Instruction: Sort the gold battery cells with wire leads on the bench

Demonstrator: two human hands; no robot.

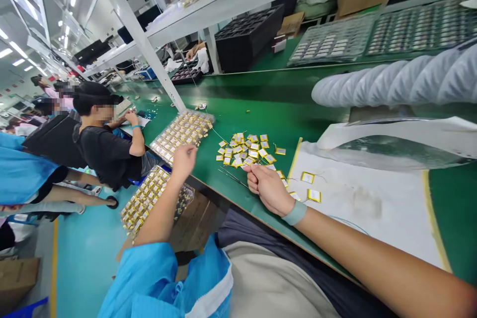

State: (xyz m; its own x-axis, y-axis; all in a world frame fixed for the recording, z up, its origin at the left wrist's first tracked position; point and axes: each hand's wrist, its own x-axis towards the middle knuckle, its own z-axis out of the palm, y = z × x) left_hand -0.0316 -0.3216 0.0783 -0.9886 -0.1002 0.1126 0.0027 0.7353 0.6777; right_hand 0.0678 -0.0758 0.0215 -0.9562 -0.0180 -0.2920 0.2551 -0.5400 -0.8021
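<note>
My left hand point(184, 163) is raised beside the table edge, near a clear tray of small yellow-edged battery cells point(182, 131). Its fingertips are pinched together; what they hold, if anything, is too small to make out. Closed, my right hand point(271, 188) is at the near side of a loose pile of flat battery cells point(246, 149) with thin wires. Thumb and forefinger meet there, and any item between them cannot be made out. A pair of tweezers point(233, 177) reaches close to the right fist; I cannot tell whether the hand touches it.
A second cell-filled tray point(147, 198) is lower, left of the table. Several cells are on or beside a white sheet point(346, 208) at right. A ribbed grey duct point(395, 79) hangs above it. A shelf post point(141, 39) rises behind; a co-worker point(106, 141) sits at left.
</note>
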